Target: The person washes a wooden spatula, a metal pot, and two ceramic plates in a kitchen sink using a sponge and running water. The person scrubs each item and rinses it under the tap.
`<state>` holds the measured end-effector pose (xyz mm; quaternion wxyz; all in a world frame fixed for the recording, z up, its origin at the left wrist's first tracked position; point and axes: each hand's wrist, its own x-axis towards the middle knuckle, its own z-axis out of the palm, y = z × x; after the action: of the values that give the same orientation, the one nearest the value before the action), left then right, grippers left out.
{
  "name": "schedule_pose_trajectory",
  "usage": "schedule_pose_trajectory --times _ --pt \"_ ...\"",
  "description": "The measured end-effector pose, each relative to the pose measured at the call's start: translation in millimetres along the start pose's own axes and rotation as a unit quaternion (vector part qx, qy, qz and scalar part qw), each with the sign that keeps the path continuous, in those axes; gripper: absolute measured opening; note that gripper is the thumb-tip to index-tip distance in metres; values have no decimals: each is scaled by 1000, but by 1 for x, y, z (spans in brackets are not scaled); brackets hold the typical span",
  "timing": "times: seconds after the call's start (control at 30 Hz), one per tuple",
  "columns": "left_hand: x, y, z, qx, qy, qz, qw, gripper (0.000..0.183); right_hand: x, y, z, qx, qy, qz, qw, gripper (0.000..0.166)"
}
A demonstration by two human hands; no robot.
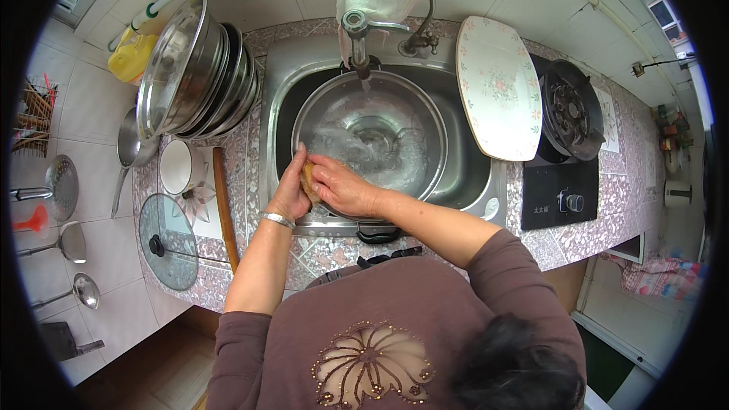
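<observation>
My left hand (pixel 291 185) and my right hand (pixel 342 185) are pressed together around a yellowish-brown sponge or scrubber (pixel 310 182), whose exact kind I cannot tell. Both are at the lower left rim of a large two-handled metal pot (pixel 441 142) standing in the stainless steel sink (pixel 472 176). Water runs from the faucet (pixel 359 48) into the pot, and the water in it (pixel 376 154) is stirred up and bubbling. A silver bracelet (pixel 278 218) is on my left wrist.
Stacked metal basins (pixel 182 68), a white bowl (pixel 181 167), a wooden rolling pin or stick (pixel 224 210) and a glass lid (pixel 171 256) lie left of the sink. At its right edge rests a floral tray (pixel 498 88), beside a gas stove (pixel 561 199). Utensils hang on the left wall.
</observation>
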<state>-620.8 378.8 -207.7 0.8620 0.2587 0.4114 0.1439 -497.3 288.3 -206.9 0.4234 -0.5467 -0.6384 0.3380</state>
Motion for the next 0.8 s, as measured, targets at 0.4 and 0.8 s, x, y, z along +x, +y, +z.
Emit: schedule_pose_trajectory --times 0.4,0.8 --pt "-37 8 26 143 78 113 980 52 -57 3 -40 -240 -91 209 944 48" --pt "-120 37 108 393 193 202 876 77 -22 -47 -26 -55 -138 228 962 55"
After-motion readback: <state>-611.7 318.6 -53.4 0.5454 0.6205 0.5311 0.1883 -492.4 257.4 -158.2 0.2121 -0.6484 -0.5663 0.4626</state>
